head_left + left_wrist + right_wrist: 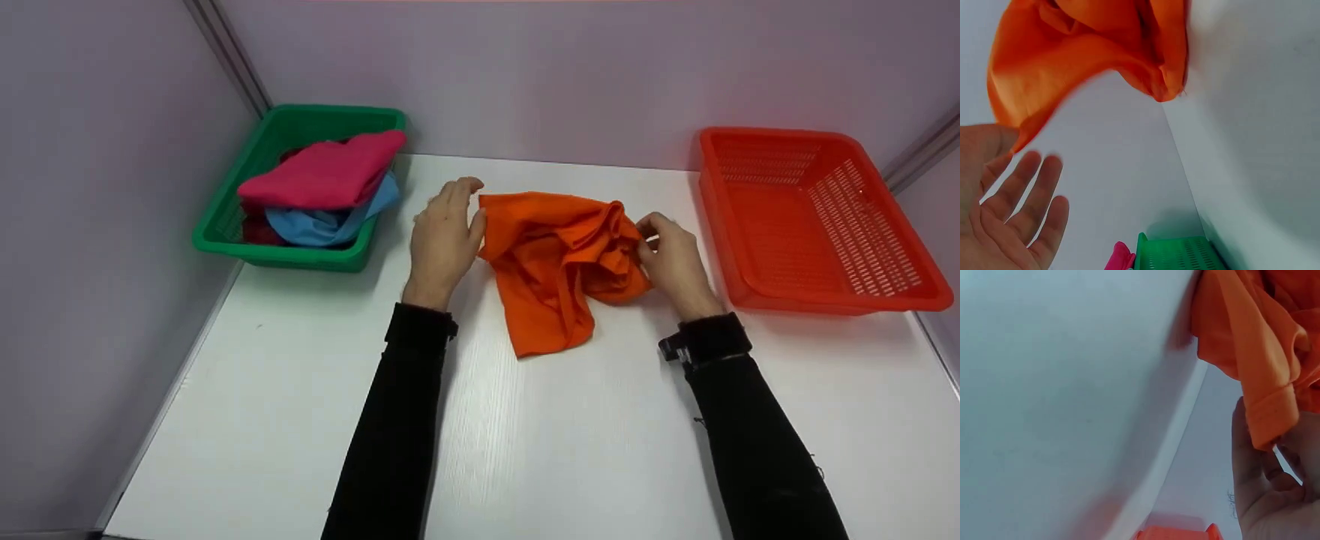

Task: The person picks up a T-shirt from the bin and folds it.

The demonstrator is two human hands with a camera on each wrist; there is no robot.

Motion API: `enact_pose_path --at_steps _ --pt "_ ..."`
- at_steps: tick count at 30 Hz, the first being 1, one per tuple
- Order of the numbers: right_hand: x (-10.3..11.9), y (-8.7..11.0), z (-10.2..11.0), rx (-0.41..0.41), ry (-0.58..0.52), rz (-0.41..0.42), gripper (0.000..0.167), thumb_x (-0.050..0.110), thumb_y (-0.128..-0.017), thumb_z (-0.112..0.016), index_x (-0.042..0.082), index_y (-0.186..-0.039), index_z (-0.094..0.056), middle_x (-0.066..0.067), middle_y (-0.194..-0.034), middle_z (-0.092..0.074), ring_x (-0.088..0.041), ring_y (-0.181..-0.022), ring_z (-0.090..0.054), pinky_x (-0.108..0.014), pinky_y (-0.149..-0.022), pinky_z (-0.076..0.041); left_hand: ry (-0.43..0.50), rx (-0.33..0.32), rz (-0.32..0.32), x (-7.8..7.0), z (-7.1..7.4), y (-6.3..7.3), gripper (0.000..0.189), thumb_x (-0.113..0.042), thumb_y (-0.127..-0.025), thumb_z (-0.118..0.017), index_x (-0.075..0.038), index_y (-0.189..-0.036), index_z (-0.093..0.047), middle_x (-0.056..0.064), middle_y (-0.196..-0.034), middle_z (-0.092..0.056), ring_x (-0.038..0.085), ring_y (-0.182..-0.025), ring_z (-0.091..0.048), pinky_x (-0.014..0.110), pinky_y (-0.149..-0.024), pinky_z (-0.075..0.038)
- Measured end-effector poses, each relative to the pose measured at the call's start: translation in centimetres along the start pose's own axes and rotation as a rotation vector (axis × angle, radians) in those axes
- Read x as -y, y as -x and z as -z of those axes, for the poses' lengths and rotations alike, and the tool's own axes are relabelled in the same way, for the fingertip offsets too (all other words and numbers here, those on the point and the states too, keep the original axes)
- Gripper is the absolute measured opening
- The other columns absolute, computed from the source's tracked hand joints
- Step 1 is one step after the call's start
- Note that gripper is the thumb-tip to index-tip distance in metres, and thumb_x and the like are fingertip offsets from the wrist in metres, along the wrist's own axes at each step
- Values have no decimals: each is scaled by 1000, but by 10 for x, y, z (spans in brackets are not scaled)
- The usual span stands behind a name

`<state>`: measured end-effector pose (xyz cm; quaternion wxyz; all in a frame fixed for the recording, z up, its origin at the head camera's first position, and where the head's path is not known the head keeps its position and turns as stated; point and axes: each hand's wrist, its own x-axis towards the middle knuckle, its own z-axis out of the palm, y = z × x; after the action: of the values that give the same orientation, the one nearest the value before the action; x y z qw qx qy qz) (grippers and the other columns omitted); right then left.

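Note:
A crumpled orange cloth (559, 259), with a stitched hem along one edge, hangs between both hands over the white table. At its left corner, my left hand (444, 232) pinches the fabric by thumb and index finger. The other fingers of that hand are spread in the left wrist view, where the cloth (1072, 62) droops from the thumb. My right hand (673, 262) pinches the bunched right side. In the right wrist view, a hemmed fold of the cloth (1269, 408) lies between the thumb and fingers of the right hand (1275, 506).
At the back left, a green basket (300, 259) holds folded pink (326, 174), light blue (319, 227) and dark red cloths. A red basket (832, 304) with slotted sides stands at the back right. Pale panels (555, 82) wall the white table (517, 450) behind and at the sides.

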<state>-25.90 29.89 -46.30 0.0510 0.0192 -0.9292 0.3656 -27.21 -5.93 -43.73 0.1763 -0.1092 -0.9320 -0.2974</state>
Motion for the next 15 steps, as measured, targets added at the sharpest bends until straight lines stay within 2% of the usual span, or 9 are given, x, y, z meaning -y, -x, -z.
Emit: enact_pose_path --at_steps 1,2,4,6,8,11,13,15 --pt "-1 0 1 17 -2 -8 23 1 -116 -60 -4 -138 -66 -29 -145 -74 -50 -130 -77 -58 -109 -65 -17 10 -20 -1 0 0 39 -26 -119 -70 -15 -157 -67 8 -152 -76 34 -130 -77 51 -106 -67" --pt "-1 1 3 32 -8 -17 24 3 -116 -60 -4 -139 -66 -29 -146 -74 -49 -131 -77 -51 -107 -66 -31 22 -41 -2 0 0 42 -27 -119 -71 -15 -159 -65 8 -157 -73 35 -136 -75 52 -109 -66" --pt "-1 1 5 49 -29 -31 26 5 -117 -61 -3 -141 -66 -28 -148 -73 -49 -130 -78 -35 -98 -66 -50 60 -91 -7 -1 1 41 -30 -119 -71 -15 -157 -67 8 -155 -73 36 -138 -72 53 -110 -64" --pt "-1 2 6 53 -52 -41 27 7 -118 -61 -3 -142 -65 -28 -149 -73 -48 -128 -79 -20 -85 -61 -52 110 -133 -17 -3 5 35 -32 -120 -71 -14 -150 -71 7 -146 -76 33 -132 -74 50 -108 -64" --pt "0 3 6 48 -70 -49 27 7 -118 -61 -3 -143 -65 -28 -148 -74 -47 -125 -81 -9 -74 -54 -45 163 -172 -30 -9 9 28 -34 -120 -71 -14 -139 -75 6 -131 -80 29 -119 -76 45 -104 -65" --pt "1 6 4 40 -83 -51 28 7 -117 -61 -3 -143 -65 -28 -148 -74 -46 -124 -82 -5 -73 -52 -30 253 -205 -52 -21 20 29 -42 -119 -73 -16 -129 -76 2 -111 -79 23 -101 -74 38 -93 -64" --pt "1 7 1 32 -81 -47 28 6 -117 -62 -3 -143 -66 -28 -145 -75 -45 -123 -82 -4 -76 -51 -47 322 -211 -65 -31 26 36 -49 -116 -76 -16 -131 -74 1 -104 -75 21 -95 -70 35 -87 -63" --pt "2 8 -1 26 -87 -45 27 6 -117 -62 -3 -142 -66 -28 -144 -76 -44 -121 -83 -4 -77 -51 -103 375 -218 -74 -41 32 42 -51 -114 -78 -16 -136 -71 0 -103 -73 19 -95 -71 34 -86 -64"
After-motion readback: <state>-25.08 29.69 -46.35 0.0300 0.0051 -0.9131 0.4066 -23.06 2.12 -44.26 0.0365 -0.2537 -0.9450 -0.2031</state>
